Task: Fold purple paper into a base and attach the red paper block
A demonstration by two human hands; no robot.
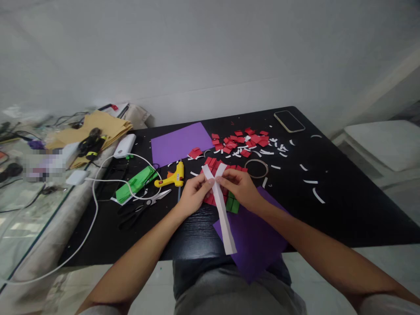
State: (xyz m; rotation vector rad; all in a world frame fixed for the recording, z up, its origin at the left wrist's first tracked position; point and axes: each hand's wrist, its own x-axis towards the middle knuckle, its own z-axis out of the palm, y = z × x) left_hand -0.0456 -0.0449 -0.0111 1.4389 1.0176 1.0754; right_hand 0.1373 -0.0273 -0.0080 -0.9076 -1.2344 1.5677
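Note:
A long white paper strip [223, 214] hangs between my hands, its top end parted into two tails like a Y. My left hand [195, 190] pinches it at the left of the fork, and my right hand [239, 186] pinches the right side. Behind the strip and partly hidden by my fingers lie folded red paper pieces [211, 199] and a folded green paper piece [232, 204]. Below my right hand a purple sheet [259, 236] hangs over the table's front edge.
Left of my hands are a yellow glue gun [173, 177], scissors [144, 208], a green paper stack [136, 183] and a white cable [95, 197]. Behind are another purple sheet [180, 142] and scattered red pieces [256, 138]. A tape ring [256, 169], white scraps [310, 181] and a phone [289, 121] lie right.

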